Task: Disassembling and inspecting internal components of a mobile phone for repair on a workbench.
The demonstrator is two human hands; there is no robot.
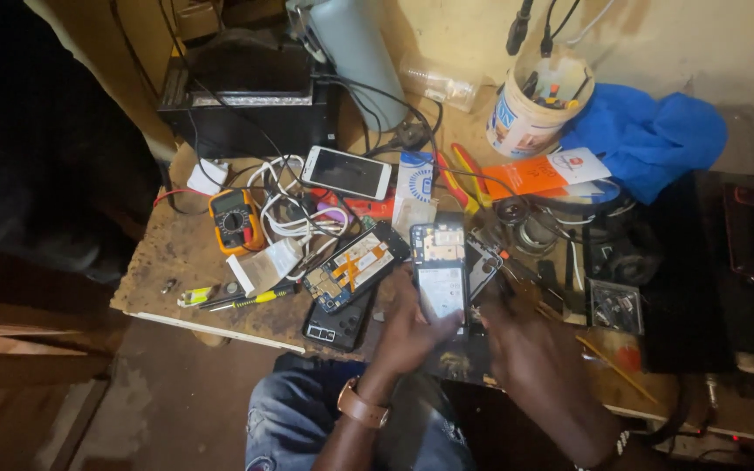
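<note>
**2 hands on an open phone at a messy bench**

The open phone has its back off, so its inside parts show. It stands in the middle of the wooden bench, near the front edge. The left hand holds it from below, with the fingers wrapped on its left side and the thumb on its lower face. A brown watch strap sits on that wrist. The right hand is just beside the phone on the right. Its fingers reach up to the phone's right edge, but it is too dark to tell if they are apart or pinched on something.

Just left of the phone lies another opened phone with green boards and orange tape. A black phone back lies below it. Farther up is a white phone with a dark screen. A yellow meter sits at the left, near white cables. A yellow screwdriver lies near the front edge. At the back stand a white tub full of tools and a blue cloth. Red pliers lie between them and the phones
</note>
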